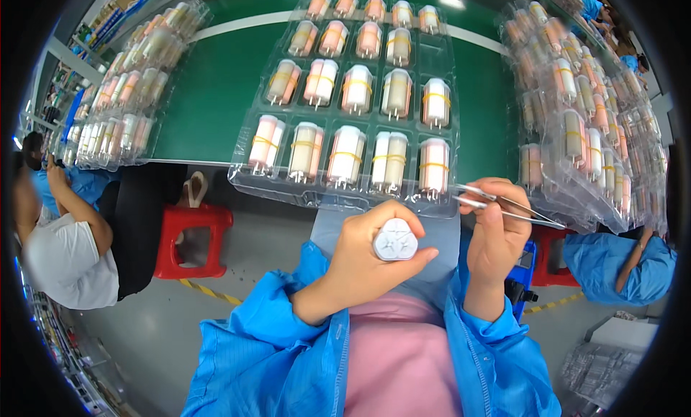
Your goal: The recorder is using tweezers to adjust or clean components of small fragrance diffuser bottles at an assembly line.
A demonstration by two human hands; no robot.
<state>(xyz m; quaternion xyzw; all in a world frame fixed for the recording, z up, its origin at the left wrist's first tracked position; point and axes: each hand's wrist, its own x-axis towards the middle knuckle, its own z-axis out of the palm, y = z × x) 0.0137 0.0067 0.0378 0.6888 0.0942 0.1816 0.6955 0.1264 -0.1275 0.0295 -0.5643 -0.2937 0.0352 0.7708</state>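
My left hand (353, 262) is closed around a cell pack (396, 240), whose white three-lobed end faces up between the thumb and curled forefinger. The rest of this pack is hidden in my palm. To the right, my right hand (498, 237) grips metal tweezers (533, 214); their tips point left, near the tray's front right corner, and their joined end points right. Ahead of both hands lies a clear plastic tray (435, 55) with rows of packs. Each pack is a bundle of pink, white or grey cylinders with a yellow band, such as the pink pack (434, 165).
Tall stacks of filled trays (115, 129) and trays (583, 122) flank the green table (205, 93). A red stool (191, 240) and a person in white (75, 258) are at left. Another person's blue sleeve (619, 266) shows at right.
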